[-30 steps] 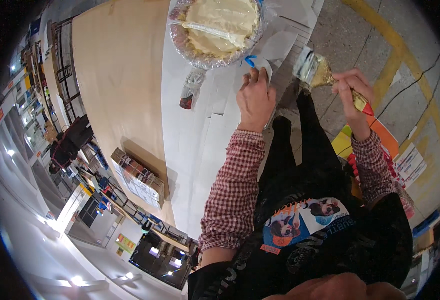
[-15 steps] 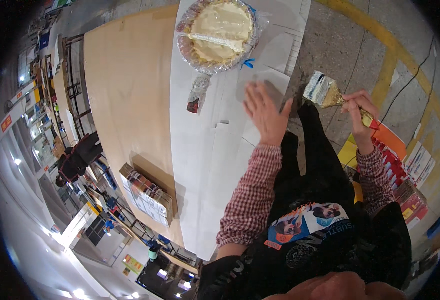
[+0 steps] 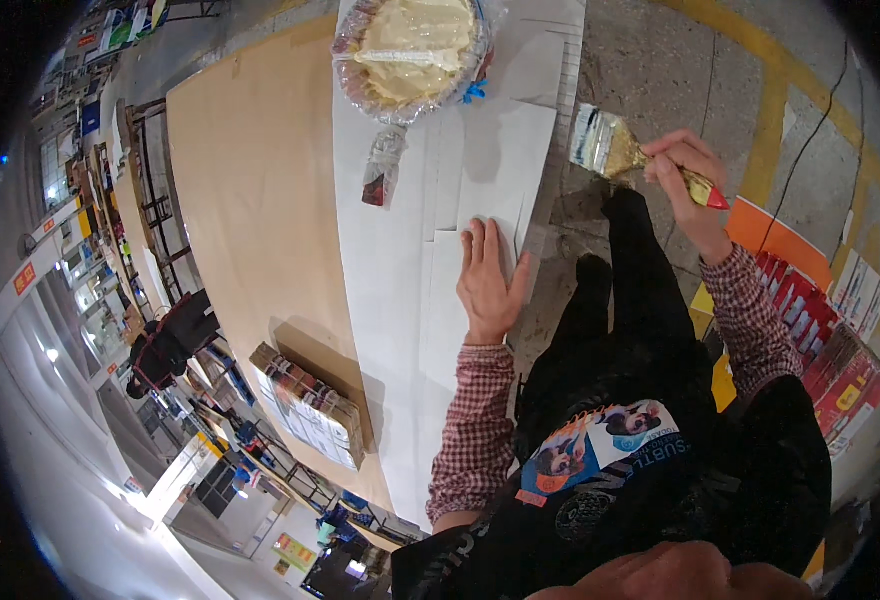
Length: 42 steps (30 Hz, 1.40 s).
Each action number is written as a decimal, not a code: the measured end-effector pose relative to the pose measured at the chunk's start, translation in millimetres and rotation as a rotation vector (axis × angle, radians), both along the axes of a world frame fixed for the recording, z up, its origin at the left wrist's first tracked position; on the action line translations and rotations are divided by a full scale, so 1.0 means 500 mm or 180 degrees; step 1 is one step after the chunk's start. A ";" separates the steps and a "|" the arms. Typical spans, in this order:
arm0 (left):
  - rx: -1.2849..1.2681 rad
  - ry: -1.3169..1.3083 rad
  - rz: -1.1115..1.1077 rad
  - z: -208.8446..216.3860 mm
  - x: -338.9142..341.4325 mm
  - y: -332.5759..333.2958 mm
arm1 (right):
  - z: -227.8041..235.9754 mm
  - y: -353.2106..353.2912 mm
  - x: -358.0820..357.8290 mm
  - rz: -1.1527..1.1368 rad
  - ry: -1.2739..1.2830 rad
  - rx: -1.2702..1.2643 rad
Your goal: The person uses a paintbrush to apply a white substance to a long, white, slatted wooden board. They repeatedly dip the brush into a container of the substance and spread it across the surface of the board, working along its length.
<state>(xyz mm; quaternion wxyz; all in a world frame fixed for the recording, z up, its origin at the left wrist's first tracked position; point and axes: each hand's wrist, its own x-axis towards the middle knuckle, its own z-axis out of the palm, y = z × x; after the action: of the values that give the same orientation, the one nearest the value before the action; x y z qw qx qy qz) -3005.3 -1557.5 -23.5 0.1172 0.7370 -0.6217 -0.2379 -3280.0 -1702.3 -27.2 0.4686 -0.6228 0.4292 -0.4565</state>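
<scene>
My right hand (image 3: 688,180) is closed round the handle of a wide paintbrush (image 3: 620,150). Its bristles, smeared white, point left, held up over the floor side of the table. My left hand (image 3: 490,290) lies with fingers extended on white sheets (image 3: 390,300), its fingertips near their right edge. Beyond it stands a round pan or bowl (image 3: 347,75) wrapped in clear plastic. Thick cream-coloured paste (image 3: 410,30) fills it, and a pale bar (image 3: 410,57) crosses the top. A plastic-wrapped handle (image 3: 385,165) sticks out toward me.
A tan board tabletop (image 3: 250,200) extends left of the sheets, bearing a taped bundle (image 3: 310,405). At my right are an orange panel (image 3: 780,245) and a red carton (image 3: 810,330) with white items. A dark cable (image 3: 810,160) crosses the floor. Another person (image 3: 170,345) stands far left.
My left hand has come down and nearer to me onto the sheets. The brush in my right hand has shifted left and slightly away. The view has shifted a little.
</scene>
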 end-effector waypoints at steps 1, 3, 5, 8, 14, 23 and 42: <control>0.0078 0.0063 -0.0013 0.005 0.008 -0.004 | -0.003 -0.002 0.008 -0.0027 -0.0072 -0.0104; 0.0096 0.0185 -0.0080 0.013 0.020 -0.013 | -0.009 -0.008 0.022 -0.0082 -0.0166 -0.0110; 0.0161 0.0237 -0.0061 0.018 0.026 -0.019 | -0.015 -0.015 0.036 -0.0078 -0.0165 -0.0136; 0.0201 0.0305 -0.0063 0.022 0.031 -0.024 | -0.016 -0.013 0.044 0.0023 -0.0008 -0.0105; 0.0119 0.0272 -0.0105 0.017 0.033 -0.023 | -0.015 0.016 0.047 -0.0033 0.0099 -0.0182; 0.0065 0.0002 -0.0082 0.007 0.021 -0.020 | -0.012 0.067 0.061 0.0025 0.0203 -0.0152; 0.0320 -0.1288 0.0598 -0.062 -0.067 0.157 | -0.001 0.184 0.030 0.0069 0.0142 -0.0113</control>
<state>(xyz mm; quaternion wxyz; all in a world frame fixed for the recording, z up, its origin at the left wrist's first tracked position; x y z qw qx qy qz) -3038.7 -1479.0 -54.5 -0.0251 0.8292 -0.5486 -0.1039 -3264.9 -1610.4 -27.7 0.4526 -0.6456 0.4247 -0.4450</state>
